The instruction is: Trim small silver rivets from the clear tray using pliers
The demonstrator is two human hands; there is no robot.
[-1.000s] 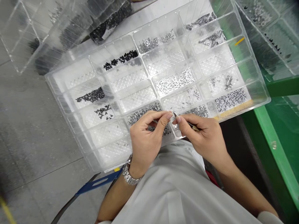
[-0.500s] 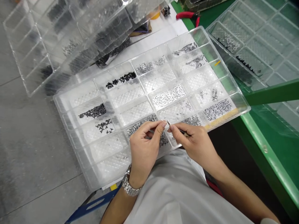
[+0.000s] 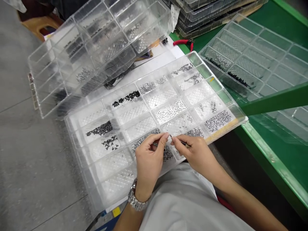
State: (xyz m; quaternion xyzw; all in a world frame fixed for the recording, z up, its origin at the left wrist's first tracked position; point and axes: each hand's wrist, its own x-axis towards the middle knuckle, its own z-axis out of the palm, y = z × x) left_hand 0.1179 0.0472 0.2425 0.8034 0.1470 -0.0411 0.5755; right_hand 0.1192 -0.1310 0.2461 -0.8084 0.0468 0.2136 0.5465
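Observation:
A clear compartment tray (image 3: pixel 134 128) lies tilted in front of me, with black and silver screws sorted in several compartments. My left hand (image 3: pixel 150 157), with a metal watch (image 3: pixel 136 197) on its wrist, is pinched at thumb and index finger over the tray's near edge; what sits between the fingertips is too small to name. Just to its right, my right hand (image 3: pixel 192 150) grips a thin dark pointed tool, probably tweezers (image 3: pixel 184 144), its tip close to the left fingertips. Silver screws (image 3: pixel 218 121) fill the compartment at the right corner.
Another clear compartment tray (image 3: pixel 81 48) is raised at the upper left. Red-handled pliers (image 3: pixel 183 42) rest on the green table (image 3: pixel 276 134). More trays (image 3: pixel 261 54) lie at the right, with stacked trays (image 3: pixel 207 16) behind. A green bar (image 3: pixel 276 100) crosses at the right.
The view has shifted, so the tray sits slightly lower and more of the stacked trays shows. Both hands keep nearly the same pinched pose, fingertips close together.

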